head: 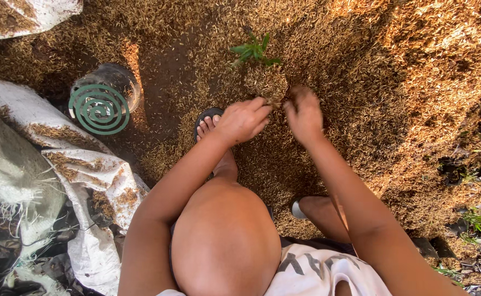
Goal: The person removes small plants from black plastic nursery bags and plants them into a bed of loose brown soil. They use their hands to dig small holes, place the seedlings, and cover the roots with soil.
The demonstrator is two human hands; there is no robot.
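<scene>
Bent knee (224, 241) fills the foreground, with a sandalled foot (210, 123) beyond it on husk-strewn ground (361, 82). Left hand (244, 119) and right hand (303, 114), fingers curled, press against a husk-covered clump (266, 83) bearing a green seedling (254, 50). Left of them, a green coil (99, 108) sits on a jar (121, 78).

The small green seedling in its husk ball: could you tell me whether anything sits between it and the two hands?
Nothing visible does. The left hand and right hand both press directly on the husk ball under the seedling.
</scene>
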